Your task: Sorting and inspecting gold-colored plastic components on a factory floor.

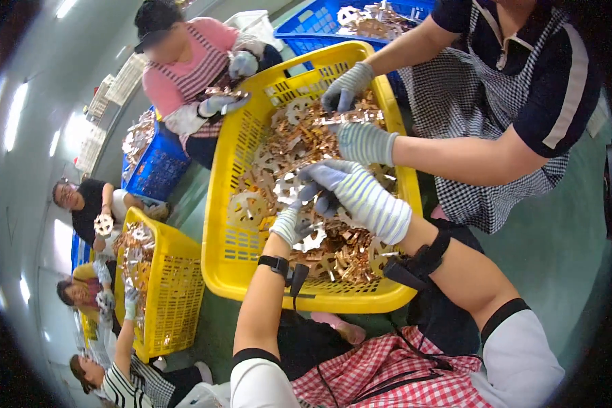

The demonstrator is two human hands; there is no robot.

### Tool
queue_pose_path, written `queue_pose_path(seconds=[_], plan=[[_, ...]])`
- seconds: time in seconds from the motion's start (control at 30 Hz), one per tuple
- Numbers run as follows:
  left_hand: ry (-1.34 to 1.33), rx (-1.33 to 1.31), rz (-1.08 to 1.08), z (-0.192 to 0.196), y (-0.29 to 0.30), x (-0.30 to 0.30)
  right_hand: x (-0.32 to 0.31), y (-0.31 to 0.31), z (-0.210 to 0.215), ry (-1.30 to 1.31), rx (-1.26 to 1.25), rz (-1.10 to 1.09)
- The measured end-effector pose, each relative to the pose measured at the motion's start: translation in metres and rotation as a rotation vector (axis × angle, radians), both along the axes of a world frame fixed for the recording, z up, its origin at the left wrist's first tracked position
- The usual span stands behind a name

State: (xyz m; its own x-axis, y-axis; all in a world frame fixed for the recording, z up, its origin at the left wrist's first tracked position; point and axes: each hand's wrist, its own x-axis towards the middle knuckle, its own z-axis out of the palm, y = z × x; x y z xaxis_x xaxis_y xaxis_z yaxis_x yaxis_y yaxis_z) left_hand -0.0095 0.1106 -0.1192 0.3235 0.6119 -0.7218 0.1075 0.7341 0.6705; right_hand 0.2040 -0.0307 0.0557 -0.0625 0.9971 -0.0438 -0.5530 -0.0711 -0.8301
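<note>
My left hand point(294, 224), in a striped glove with grey fingers, is closed at a shiny, toothed metal part point(311, 239) over the yellow basket point(209, 251). My right hand point(360, 197), gloved alike, reaches in just beside it with its fingers curled. Its fingertips are by a pale wheel-shaped metal part point(287, 188); what they grip is hidden. Beneath both hands is a heap of copper-coloured metal pieces point(350, 255). Another wheel-shaped plate point(247, 209) rests on the heap to the left.
Across the basket at right, a co-worker's gloved hands point(364, 141) hold metal pieces. Another person point(190, 75) handles parts at the far left. A second yellow basket point(173, 292) stands left, with several people around it. Blue crates point(158, 166) hold more pieces.
</note>
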Motion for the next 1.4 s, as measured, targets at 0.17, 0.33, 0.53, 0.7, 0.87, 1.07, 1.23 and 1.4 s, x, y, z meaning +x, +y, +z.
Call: queue_pose_path(seconds=[0.17,0.33,0.53,0.7,0.87,1.07,1.23,1.4], plan=[[0.271,0.033,0.011,-0.007,-0.022,0.059,0.016,0.005,-0.018,-0.026,-0.066,-0.009],[-0.095,0.046,0.221,0.003,-0.004,0.021,0.008,0.006,-0.013,-0.048,-0.060,0.020],[-0.338,0.349,0.335,0.115,-0.068,0.019,0.008,0.012,-0.051,-0.362,0.049,-0.244],[-0.781,0.442,0.362,0.147,-0.113,0.005,-0.012,0.003,-0.060,-0.490,-0.021,-0.263],[-0.678,0.320,0.642,0.159,-0.142,0.010,-0.026,-0.022,-0.032,0.190,-0.272,0.260],[-0.341,1.128,-0.085,0.131,-0.134,0.011,-0.023,-0.027,-0.014,0.120,-0.104,0.051],[-0.439,0.882,-0.140,0.118,-0.129,0.001,-0.009,-0.023,-0.019,-0.166,0.166,-0.167],[0.200,1.353,-0.661,0.129,-0.140,0.003,-0.019,-0.028,-0.024,-0.216,0.191,-0.219]])
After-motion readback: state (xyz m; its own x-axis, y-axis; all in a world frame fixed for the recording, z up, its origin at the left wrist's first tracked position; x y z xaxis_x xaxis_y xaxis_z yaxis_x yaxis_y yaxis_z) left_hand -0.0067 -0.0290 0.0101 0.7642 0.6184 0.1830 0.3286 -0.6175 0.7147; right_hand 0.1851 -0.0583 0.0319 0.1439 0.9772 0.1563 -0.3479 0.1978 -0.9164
